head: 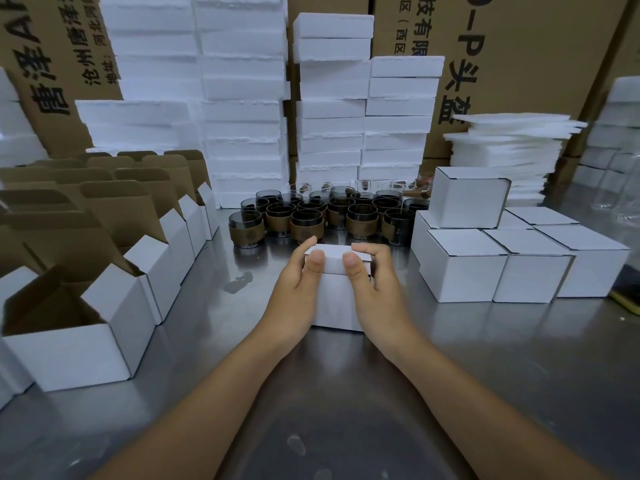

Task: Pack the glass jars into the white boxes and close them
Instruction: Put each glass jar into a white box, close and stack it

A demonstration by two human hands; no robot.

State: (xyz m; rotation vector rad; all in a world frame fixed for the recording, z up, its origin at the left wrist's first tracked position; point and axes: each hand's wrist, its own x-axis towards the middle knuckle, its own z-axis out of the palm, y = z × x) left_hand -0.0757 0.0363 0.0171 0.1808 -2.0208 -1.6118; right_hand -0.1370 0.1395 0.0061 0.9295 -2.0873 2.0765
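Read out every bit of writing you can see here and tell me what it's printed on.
"唐泽": large, sideways, on the left carton.
"沧州唐泽" and "地址:河北": smaller lines on the same carton, cut off.
"-P头盔": large, sideways, on the right carton.
"技有限" and "区(西区": smaller, same carton, cut off.
Sleeves on the jars: stamped mark, too small to read.
White boxes: no print visible.
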